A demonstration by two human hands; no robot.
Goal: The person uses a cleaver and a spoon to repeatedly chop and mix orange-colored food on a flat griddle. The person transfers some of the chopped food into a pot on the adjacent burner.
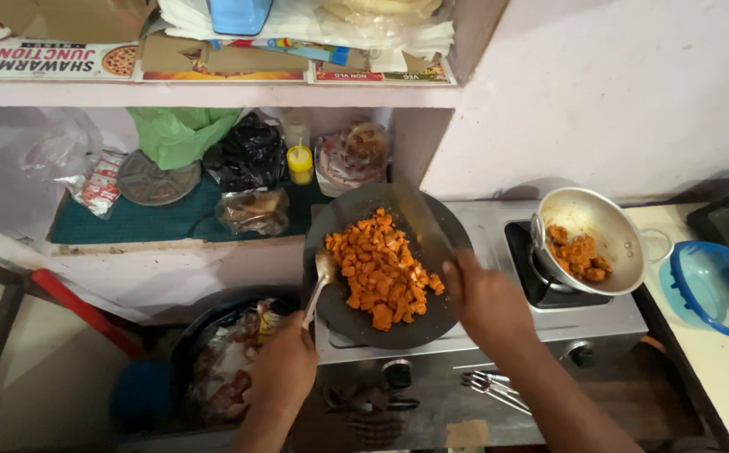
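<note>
A round black griddle pan (343, 315) sits on the left burner of a steel stove (624, 323), piled with orange cubed pieces of food (381, 264). My left hand (285, 369) grips the handle of a metal spoon (322, 270) whose bowl rests at the pile's left edge. My right hand (486, 302) holds a flat metal turner (423, 222), blurred, its blade lying over the pan's right side. On the right burner stands a steel bowl (612, 231) with more orange pieces (578, 256) inside.
A blue plastic basin (721, 289) sits on the counter at the right. Behind the stove, a shelf holds bags, a yellow-capped bottle (300, 161) and a round metal lid (156, 178). A dark bin with wrappers (222, 361) stands below left. Metal tongs (494, 387) lie at the stove front.
</note>
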